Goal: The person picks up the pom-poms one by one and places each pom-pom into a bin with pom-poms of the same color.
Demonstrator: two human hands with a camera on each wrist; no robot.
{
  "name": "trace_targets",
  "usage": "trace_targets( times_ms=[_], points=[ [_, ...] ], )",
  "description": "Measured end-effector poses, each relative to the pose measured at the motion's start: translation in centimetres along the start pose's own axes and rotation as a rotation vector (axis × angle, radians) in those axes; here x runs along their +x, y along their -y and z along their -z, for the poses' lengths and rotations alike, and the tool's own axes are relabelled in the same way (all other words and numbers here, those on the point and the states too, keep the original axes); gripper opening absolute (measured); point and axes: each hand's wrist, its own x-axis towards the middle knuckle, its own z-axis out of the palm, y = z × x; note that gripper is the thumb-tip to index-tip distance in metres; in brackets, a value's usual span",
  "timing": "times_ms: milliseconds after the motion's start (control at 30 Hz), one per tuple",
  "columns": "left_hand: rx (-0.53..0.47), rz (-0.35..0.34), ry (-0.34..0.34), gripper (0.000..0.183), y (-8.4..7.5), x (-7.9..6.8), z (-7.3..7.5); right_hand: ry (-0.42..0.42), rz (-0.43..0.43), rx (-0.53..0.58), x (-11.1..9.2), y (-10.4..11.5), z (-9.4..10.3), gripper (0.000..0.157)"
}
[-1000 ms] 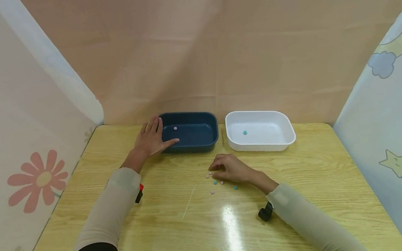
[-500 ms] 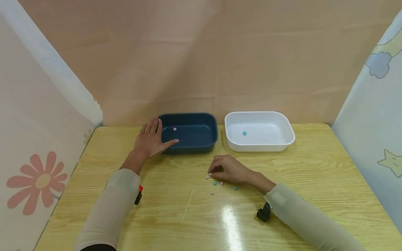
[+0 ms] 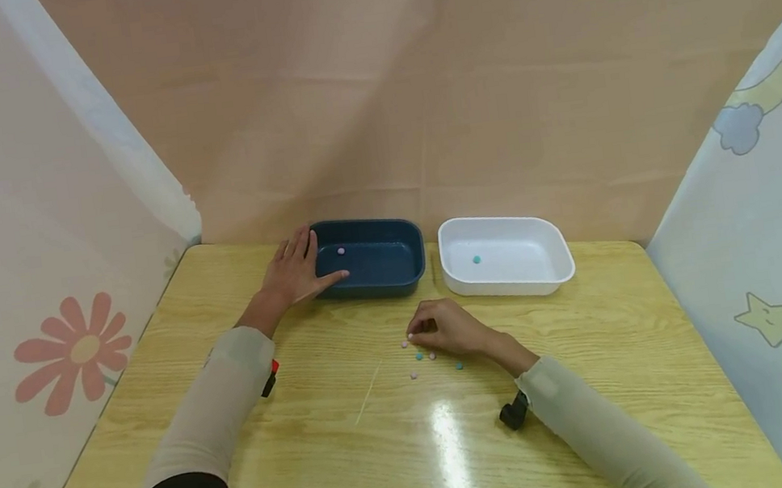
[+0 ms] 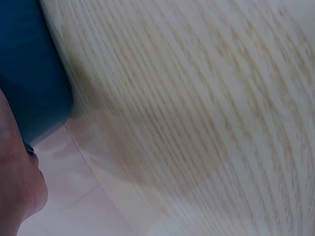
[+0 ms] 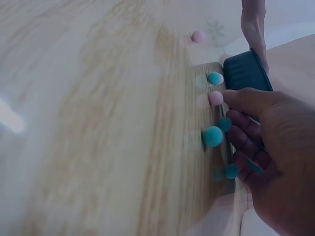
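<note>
My right hand pinches a small pale pink ball between thumb and fingertips, low over the table. Nearby lie pink balls and teal balls. The right wrist view shows a teal ball in front of the hand and another teal ball close by the curled fingers; the pinched ball is hidden there. My left hand rests on the left end of a dark blue tray, fingers extended along the side and thumb over the front rim. A lilac ball lies inside it.
Right of the blue tray stands a white tray with one teal ball in it. Both sit at the back of the wooden table, before a tan backdrop. Patterned panels flank the table.
The right hand's thumb and fingertips have come together on the pale pink ball, which lay between them on the table before. The left hand and both trays have stayed in place.
</note>
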Motion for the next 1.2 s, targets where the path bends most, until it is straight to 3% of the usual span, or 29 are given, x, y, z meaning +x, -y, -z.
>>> trace_targets(
  times_ms=[333, 933, 1200],
  points=[
    [-0.006, -0.002, 0.004, 0.113, -0.1, 0.0, 0.2, -0.022, -0.023, 0.002, 0.3, -0.1, 1.0, 0.006],
    [-0.017, -0.011, -0.010, 0.114, 0.0, -0.1, 0.3, -0.097, 0.126, -0.068, 1.6, 1.0, 3.5, 0.006],
    [-0.018, -0.005, -0.013, 0.114, -0.1, 0.0, 0.0, -0.137, 0.117, -0.085, 2.1, 1.0, 5.3, 0.005]
  ],
)
